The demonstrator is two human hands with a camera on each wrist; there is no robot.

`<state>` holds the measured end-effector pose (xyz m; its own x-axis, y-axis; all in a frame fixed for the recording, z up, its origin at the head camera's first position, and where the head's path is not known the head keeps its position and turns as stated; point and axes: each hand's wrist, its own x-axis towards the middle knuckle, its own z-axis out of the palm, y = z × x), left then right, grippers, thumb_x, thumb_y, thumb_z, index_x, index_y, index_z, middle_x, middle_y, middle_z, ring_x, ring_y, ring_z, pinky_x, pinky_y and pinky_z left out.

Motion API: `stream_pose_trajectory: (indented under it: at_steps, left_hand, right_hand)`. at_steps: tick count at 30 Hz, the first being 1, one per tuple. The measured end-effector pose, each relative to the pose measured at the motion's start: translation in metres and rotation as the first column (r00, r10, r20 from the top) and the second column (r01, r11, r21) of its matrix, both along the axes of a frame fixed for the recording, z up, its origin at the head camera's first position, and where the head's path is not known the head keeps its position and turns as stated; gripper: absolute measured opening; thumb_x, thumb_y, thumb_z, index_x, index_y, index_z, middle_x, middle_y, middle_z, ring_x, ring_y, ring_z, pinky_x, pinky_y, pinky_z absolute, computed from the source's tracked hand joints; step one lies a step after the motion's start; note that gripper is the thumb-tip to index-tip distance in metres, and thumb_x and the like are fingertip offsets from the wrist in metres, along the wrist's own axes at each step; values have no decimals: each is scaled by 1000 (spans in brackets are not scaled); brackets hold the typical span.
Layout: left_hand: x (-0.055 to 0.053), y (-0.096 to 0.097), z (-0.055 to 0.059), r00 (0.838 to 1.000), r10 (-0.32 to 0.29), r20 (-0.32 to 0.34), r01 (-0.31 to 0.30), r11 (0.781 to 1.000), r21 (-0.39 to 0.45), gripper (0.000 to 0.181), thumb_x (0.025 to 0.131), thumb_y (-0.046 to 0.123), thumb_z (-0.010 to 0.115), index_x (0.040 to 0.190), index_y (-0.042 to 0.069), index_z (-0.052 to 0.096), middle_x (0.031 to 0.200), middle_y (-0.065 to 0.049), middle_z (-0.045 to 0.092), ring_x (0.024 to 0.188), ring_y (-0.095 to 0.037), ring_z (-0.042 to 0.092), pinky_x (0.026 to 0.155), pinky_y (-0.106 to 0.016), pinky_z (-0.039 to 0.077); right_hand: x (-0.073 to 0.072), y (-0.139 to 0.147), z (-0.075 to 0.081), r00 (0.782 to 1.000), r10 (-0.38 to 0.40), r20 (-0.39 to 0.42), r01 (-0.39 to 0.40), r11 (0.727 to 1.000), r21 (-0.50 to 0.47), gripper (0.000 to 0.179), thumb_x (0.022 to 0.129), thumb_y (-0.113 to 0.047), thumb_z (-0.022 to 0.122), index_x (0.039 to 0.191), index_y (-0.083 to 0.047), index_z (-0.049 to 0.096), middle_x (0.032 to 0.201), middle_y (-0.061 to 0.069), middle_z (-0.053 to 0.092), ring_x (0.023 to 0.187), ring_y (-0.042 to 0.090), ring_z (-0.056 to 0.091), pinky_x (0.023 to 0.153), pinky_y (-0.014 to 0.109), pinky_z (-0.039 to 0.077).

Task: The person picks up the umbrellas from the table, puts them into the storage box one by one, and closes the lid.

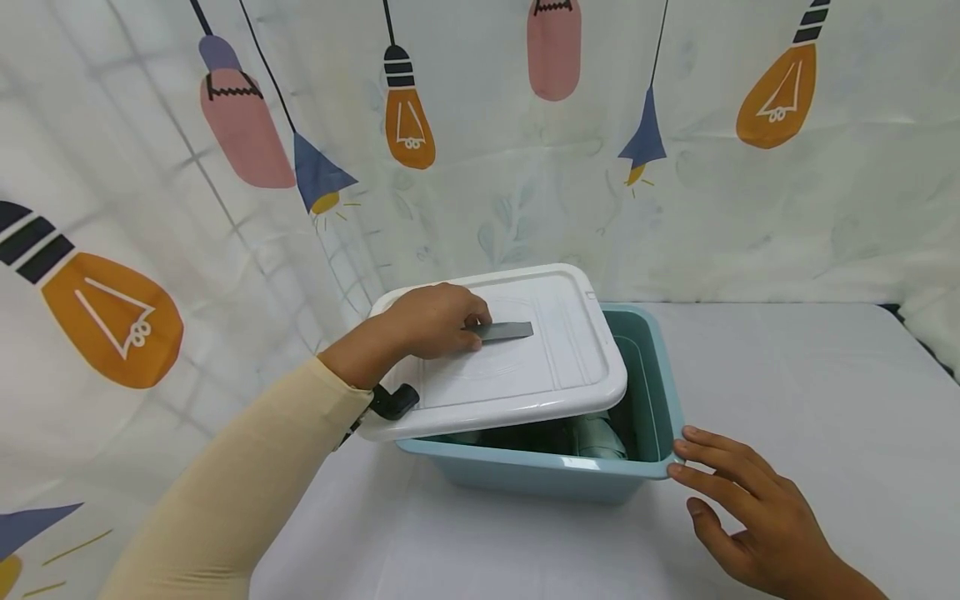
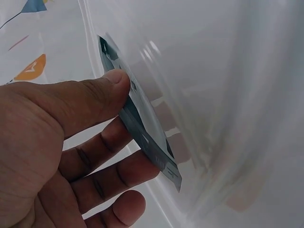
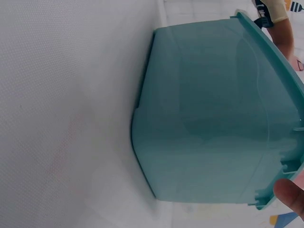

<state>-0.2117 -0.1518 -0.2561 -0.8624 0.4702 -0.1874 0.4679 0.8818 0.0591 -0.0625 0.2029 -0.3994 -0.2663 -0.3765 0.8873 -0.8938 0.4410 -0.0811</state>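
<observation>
My left hand (image 1: 438, 321) pinches a small, flat silver-grey packet (image 1: 508, 331) between thumb and fingers, just over a white lid (image 1: 525, 367). In the left wrist view the packet (image 2: 142, 118) stands on edge beside the lid's glossy surface. That lid lies askew and tilted on a blue-green plastic bin (image 1: 525, 479), leaving its right side and part of the front uncovered. Inside the gap shows a pale green bundle (image 1: 596, 437), mostly hidden. At the bin's front right corner, my right hand (image 1: 765, 517) touches the rim with its fingertips, fingers nearly straight.
A white cloth (image 1: 810, 392) covers the table under the bin. Behind and to the left hangs a white curtain (image 1: 465, 208) printed with lamps and bulbs. A black strap with a camera (image 1: 395, 402) sits on the left wrist, close to the lid's edge.
</observation>
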Motion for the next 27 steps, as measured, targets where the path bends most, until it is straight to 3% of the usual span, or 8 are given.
stream_pose_trajectory:
  at_steps: [10,19,27]
  left_hand:
    - [3,3,1,999,-37,16,37,999,34,29,93,25,77,122,18,74,111,4,69,101,-16,62,90,-39,49]
    - [6,8,1,997,-78,26,78,997,14,30,94,24,76,124,21,74,110,5,67,100,-15,60,89,-38,48]
    - [11,13,1,992,-123,-3,123,992,0,31,94,24,76,125,20,73,110,5,65,100,-15,59,90,-37,48]
  right_hand:
    - [0,0,1,1000,-7,-8,7,1000,17,36,106,-26,49,105,2,73,111,21,69,133,19,55,100,13,39]
    - [0,-1,2,1000,11,-12,-11,1000,7,36,106,-25,50,105,3,72,111,21,69,133,19,55,101,15,39]
    - [1,-1,2,1000,0,-1,0,1000,11,37,106,-26,50,105,2,73,112,21,69,132,19,55,100,14,40]
